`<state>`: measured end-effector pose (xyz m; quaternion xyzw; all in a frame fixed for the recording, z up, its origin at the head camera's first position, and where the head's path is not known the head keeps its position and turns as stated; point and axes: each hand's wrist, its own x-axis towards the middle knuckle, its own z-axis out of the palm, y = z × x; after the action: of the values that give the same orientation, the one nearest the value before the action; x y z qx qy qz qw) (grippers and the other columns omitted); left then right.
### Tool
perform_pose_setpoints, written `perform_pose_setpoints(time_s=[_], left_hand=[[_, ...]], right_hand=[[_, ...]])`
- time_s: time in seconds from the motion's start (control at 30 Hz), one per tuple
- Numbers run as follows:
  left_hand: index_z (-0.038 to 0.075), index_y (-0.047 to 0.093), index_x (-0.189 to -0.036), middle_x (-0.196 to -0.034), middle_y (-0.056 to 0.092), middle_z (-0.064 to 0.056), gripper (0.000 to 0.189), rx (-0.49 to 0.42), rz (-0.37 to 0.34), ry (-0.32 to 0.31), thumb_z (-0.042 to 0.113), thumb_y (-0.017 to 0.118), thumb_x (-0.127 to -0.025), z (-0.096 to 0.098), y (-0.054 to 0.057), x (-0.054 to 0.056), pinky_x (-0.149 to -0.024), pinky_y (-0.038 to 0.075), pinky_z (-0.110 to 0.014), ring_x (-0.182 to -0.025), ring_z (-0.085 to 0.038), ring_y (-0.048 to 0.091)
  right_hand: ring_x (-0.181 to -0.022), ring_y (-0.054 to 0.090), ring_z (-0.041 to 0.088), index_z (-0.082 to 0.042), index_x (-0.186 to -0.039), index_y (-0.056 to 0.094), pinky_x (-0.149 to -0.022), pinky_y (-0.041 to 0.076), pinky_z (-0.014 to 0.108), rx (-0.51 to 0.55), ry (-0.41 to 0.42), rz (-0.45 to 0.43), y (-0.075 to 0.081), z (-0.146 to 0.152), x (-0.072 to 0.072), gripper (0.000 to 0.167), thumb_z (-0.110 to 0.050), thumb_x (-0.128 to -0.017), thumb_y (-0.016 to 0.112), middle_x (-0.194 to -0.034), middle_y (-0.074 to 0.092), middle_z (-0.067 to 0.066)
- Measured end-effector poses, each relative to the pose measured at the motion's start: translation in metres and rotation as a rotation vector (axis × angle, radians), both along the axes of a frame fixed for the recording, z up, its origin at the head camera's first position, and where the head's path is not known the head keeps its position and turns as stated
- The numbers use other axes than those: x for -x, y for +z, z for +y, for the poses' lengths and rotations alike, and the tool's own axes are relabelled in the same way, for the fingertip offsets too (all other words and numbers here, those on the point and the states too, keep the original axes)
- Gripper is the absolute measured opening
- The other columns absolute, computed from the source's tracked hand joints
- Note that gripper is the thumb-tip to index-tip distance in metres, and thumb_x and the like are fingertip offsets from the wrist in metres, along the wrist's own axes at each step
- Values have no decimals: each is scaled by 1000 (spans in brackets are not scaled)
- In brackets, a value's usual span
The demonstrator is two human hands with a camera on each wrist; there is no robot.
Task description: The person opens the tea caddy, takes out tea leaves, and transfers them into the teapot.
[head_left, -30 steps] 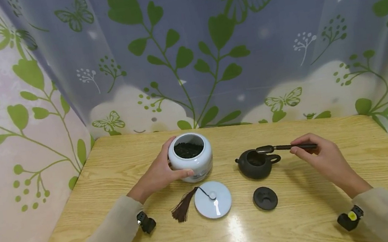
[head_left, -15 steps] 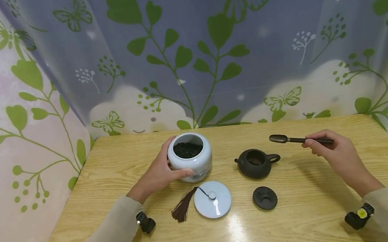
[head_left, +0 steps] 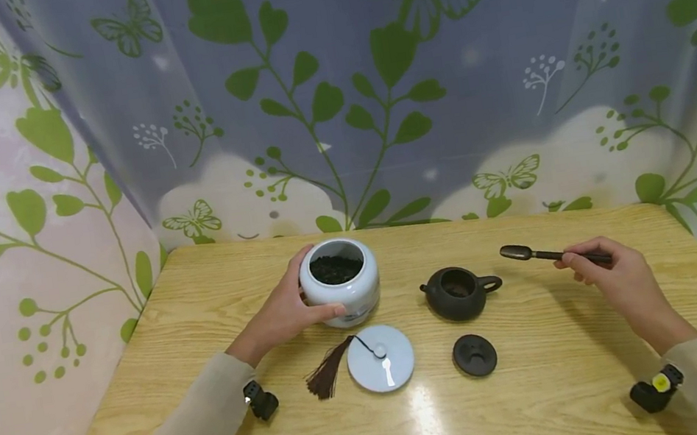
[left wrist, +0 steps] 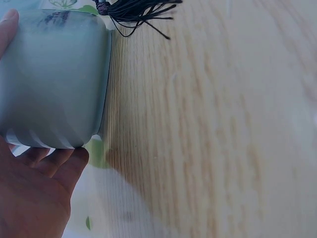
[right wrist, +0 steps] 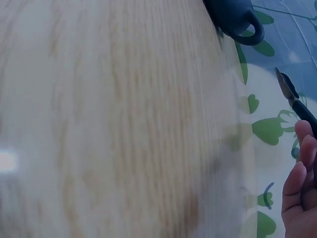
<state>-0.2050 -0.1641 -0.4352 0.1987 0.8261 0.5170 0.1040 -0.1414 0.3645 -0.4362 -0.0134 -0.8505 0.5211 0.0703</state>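
Observation:
A glossy white jar point(head_left: 353, 295) with dark tea leaves point(head_left: 335, 268) inside tilts slightly towards me. My left hand point(head_left: 284, 307) grips its left side, thumb across the front and fingers behind; in the left wrist view the fingers point(left wrist: 69, 166) curl along the jar point(left wrist: 54, 79). My right hand point(head_left: 618, 280) pinches the dark handle of a tea scoop point(head_left: 517, 252), held above the table to the right of the teapot. That small black teapot point(head_left: 457, 304) stands lidless, with some leaves inside. In the right wrist view the scoop point(right wrist: 287, 87) points away from the fingers.
In front of the jar lies its pale round lid point(head_left: 381, 361) with a brown tassel point(head_left: 333, 372). The black teapot lid point(head_left: 475, 356) rests on the wooden table point(head_left: 548, 397) before the pot. A patterned curtain point(head_left: 332, 101) hangs behind the table's far edge.
My right hand has drawn the tea scoop from over the teapot's mouth out to the right, past the handle. The left hand still grips the jar in the same place.

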Motion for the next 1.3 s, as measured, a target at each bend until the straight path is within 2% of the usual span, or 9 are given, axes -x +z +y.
perform_pose_setpoints(time_s=[0.17,0.3,0.5,0.77,0.83,0.93,1.03,1.17,1.3], left_hand=[[21,10,-176,-173,36,-11,122,4,-4,4,29,94,-88,0,-1,1,-125,37,-61,-155,-34,45],[21,10,-176,-173,36,-11,123,1,-1,4,29,95,-87,0,-2,1,-125,37,-61,-155,-34,44],[21,10,-176,-172,38,-10,124,4,0,14,29,95,-86,-1,-4,2,-125,37,-58,-154,-32,45],[21,11,-176,-171,39,-7,125,-5,-16,24,29,97,-85,0,-6,3,-126,36,-55,-154,-29,46],[22,11,-176,-171,39,-7,125,-5,-16,21,29,97,-85,-1,-6,4,-126,36,-55,-154,-30,45],[22,11,-176,-172,38,-7,125,-3,-17,17,29,97,-85,-1,-7,4,-126,36,-56,-155,-30,44],[21,10,-176,-172,37,-8,126,-2,-15,15,29,97,-85,-2,-8,5,-126,36,-57,-155,-30,44],[22,11,-176,-172,38,-7,126,-4,-9,17,30,97,-84,-2,-7,5,-126,35,-57,-155,-30,44],[25,12,-175,-172,37,-5,125,-7,-15,10,31,97,-85,-2,-7,5,-126,36,-58,-155,-29,44]], right_hand=[[-85,63,7,-9,-124,72,-74,52,20,-10,-15,-54,-4,4,0,27,-32,-110,69,-98,77,-29],[-85,63,5,-8,-125,71,-70,52,23,-48,-26,-98,-9,6,0,33,-37,-109,69,-97,74,-31],[-82,64,7,-5,-127,71,-64,49,29,-98,-29,-111,-12,6,0,41,-41,-108,71,-94,72,-29],[-84,63,4,-2,-135,68,-67,51,26,-178,-29,-148,-12,5,-2,49,-43,-108,69,-98,70,-31],[-84,63,1,-2,-135,69,-69,51,25,-218,-24,-161,-12,5,-2,50,-44,-108,69,-102,73,-25],[-89,62,-4,-4,-131,72,-74,50,25,-332,-8,-164,-12,5,-3,48,-46,-108,68,-111,80,-5],[-94,64,1,-5,-125,75,-76,51,25,-423,19,-141,-12,4,-3,43,-45,-109,67,-119,79,14],[-94,66,14,-6,-121,76,-71,51,27,-465,55,-120,-12,1,-5,38,-41,-110,66,-115,77,16],[-90,64,17,-6,-120,75,-71,49,29,-484,81,-131,-12,-2,-7,37,-40,-111,66,-109,75,13]])
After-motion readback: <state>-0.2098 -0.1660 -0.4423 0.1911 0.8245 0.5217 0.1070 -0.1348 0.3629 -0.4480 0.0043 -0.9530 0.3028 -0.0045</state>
